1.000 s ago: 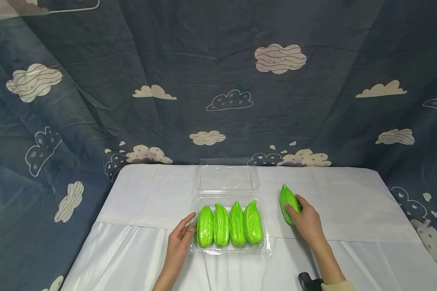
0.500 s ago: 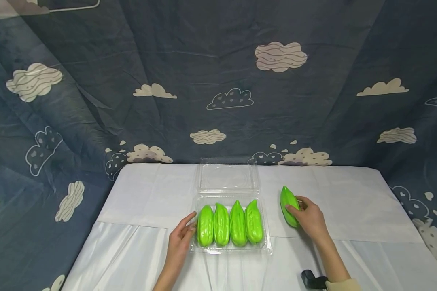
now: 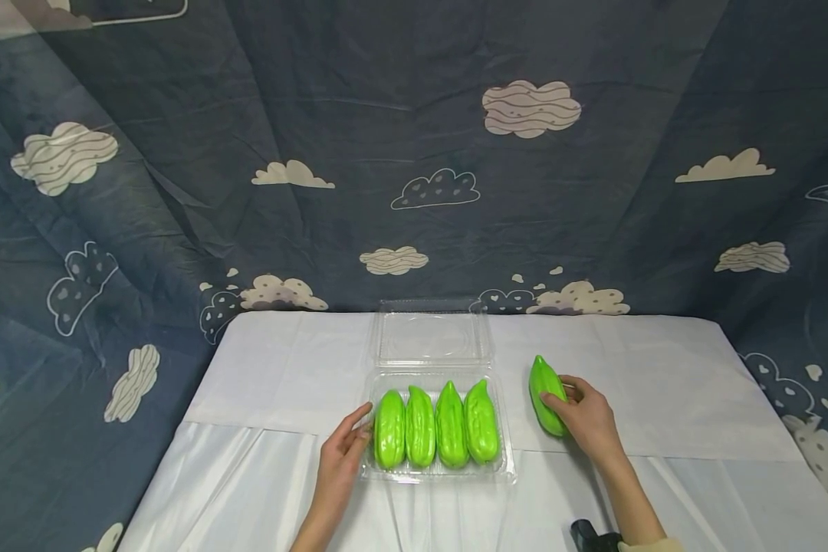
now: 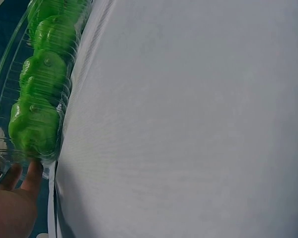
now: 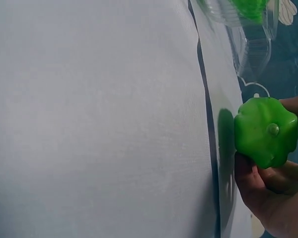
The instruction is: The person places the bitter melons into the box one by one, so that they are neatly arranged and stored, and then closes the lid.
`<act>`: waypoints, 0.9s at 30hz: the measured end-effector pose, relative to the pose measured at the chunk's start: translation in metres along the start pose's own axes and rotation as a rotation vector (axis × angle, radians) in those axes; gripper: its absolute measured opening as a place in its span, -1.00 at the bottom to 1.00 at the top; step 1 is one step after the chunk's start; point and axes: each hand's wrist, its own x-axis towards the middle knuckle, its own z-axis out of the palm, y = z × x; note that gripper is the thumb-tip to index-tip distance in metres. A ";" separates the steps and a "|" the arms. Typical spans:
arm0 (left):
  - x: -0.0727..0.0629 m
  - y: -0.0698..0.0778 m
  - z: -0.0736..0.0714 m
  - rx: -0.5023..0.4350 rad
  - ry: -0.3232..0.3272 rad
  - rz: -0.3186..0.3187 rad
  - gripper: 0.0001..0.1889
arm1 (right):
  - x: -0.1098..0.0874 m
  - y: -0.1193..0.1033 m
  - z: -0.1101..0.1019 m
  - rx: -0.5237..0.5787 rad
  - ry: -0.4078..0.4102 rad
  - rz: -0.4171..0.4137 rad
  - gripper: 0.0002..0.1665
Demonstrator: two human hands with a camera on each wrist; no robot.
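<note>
In the head view my right hand [image 3: 589,416] grips a bright green bitter melon [image 3: 545,395], thumb on its near side, right of the box. The right wrist view shows the lobed end of the bitter melon [image 5: 265,131] between thumb and fingers, its shadow beside it on the cloth. My left hand [image 3: 341,452] touches the left side of a clear plastic box [image 3: 441,477] with loosely extended fingers. Several similar bitter melons [image 3: 450,425] lie side by side inside, tips pointing away. Through the box wall, fingertips [image 4: 34,171] show right at its end in the left wrist view.
The box's clear lid [image 3: 430,337] lies folded back behind it, near the far table edge. White cloth [image 3: 276,376] covers the table. A dark curtain [image 3: 414,138] with cloud prints hangs behind. A black device [image 3: 593,537] sits by the right wrist.
My right hand has drawn the bitter melon very slightly toward me, and its forearm has shifted a little to the right. The left hand and the box stay put.
</note>
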 end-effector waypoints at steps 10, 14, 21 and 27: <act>-0.001 0.001 0.000 -0.013 -0.001 0.003 -0.55 | -0.011 -0.003 -0.001 0.063 -0.016 0.022 -0.17; 0.000 0.001 0.001 -0.010 0.002 0.004 -0.55 | -0.015 -0.007 0.000 0.098 -0.019 0.028 -0.19; -0.001 0.000 0.000 -0.006 0.004 0.002 -0.55 | -0.021 -0.014 0.003 0.132 -0.025 0.015 -0.16; 0.000 0.000 0.000 -0.008 0.001 0.001 -0.55 | -0.025 -0.017 0.003 0.141 -0.007 -0.036 -0.14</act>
